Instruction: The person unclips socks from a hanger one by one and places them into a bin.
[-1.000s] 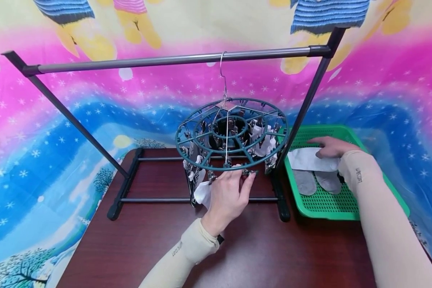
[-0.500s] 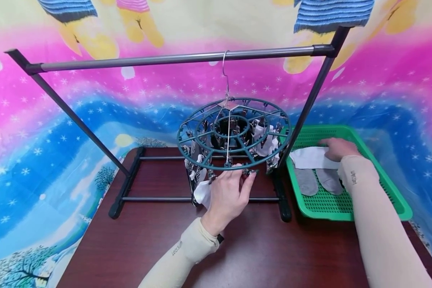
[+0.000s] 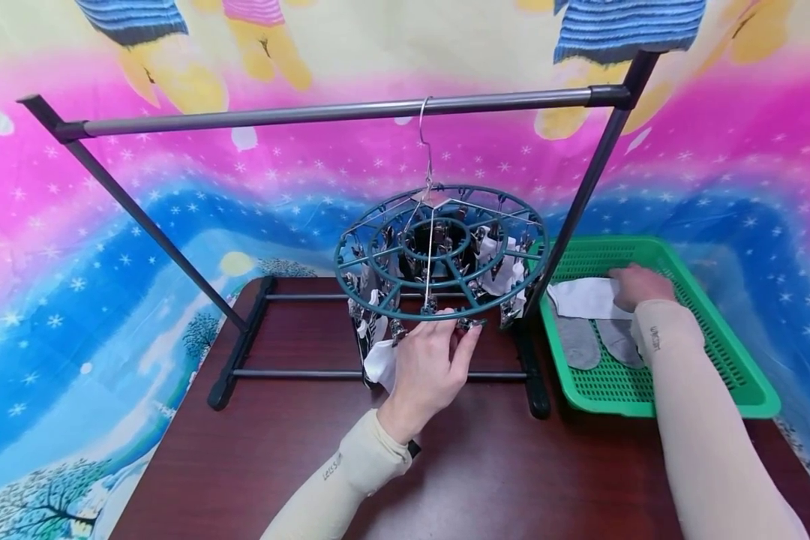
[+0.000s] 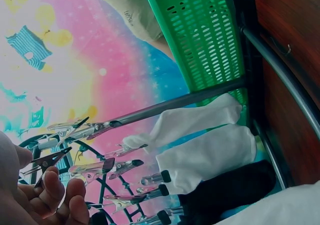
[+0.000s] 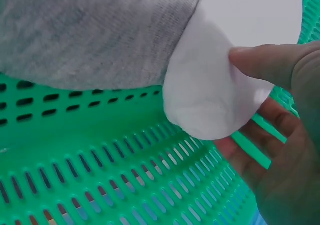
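A dark green round clip hanger (image 3: 405, 315) hangs with socks clipped around it. At its near rim, my left hand (image 3: 432, 364) pinches a black-and-metal clip (image 4: 47, 160) between thumb and fingers. A white sock (image 3: 380, 364) hangs right beside that hand. My right hand (image 3: 643, 287) is inside the green basket (image 3: 759, 401) at the right. It holds the end of a white sock (image 5: 200, 90), thumb on top and fingers underneath. Grey socks (image 3: 577, 345) lie next to the white one in the basket.
The hanger's hook sits over the top bar (image 3: 256, 118) of a dark metal rack on the brown table (image 3: 486, 480). White socks (image 4: 207, 152) and a black sock (image 4: 235, 187) hang from the clips. A slanted rack post (image 3: 580, 195) stands between hanger and basket.
My right hand has shifted slightly along the white sock toward its right end, and its fingers have closed in on it. The left hand stays at the clip.
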A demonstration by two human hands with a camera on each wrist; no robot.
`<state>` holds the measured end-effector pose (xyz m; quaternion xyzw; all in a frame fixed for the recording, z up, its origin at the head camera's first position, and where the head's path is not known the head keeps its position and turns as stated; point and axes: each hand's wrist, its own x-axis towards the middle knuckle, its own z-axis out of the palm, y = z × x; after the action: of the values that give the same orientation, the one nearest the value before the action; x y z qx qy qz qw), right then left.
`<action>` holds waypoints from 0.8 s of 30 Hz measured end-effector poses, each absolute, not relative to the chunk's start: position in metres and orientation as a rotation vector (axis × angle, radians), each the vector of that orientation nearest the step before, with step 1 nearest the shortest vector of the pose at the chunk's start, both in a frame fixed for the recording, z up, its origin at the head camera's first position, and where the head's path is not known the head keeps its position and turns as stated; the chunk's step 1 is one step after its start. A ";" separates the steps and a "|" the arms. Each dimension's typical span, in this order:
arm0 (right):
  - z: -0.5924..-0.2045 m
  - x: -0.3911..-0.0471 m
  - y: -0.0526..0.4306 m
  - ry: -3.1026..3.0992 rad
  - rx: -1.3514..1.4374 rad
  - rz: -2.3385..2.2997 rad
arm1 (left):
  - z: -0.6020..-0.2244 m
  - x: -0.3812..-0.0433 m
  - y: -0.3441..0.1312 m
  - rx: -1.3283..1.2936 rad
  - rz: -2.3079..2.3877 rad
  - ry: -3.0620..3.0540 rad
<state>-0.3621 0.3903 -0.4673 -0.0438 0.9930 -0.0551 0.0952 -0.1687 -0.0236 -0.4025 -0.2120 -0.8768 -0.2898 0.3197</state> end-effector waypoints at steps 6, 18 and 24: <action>-0.472 -0.361 0.390 2.938 -0.108 -0.166 | -0.402 -0.167 -0.024 -0.565 -0.766 -2.297; -0.466 -0.358 0.389 2.744 -0.106 -0.319 | -0.403 -0.167 -0.026 -0.569 -0.787 -2.292; -0.469 -0.358 0.389 2.736 -0.147 -0.288 | -0.405 -0.166 -0.025 -0.603 -0.807 -2.278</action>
<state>-0.3583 0.3888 -0.4689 -0.0523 0.9746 -0.1027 0.1921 -0.1657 -0.0254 -0.4046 -0.2293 -0.8666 -0.3070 0.3197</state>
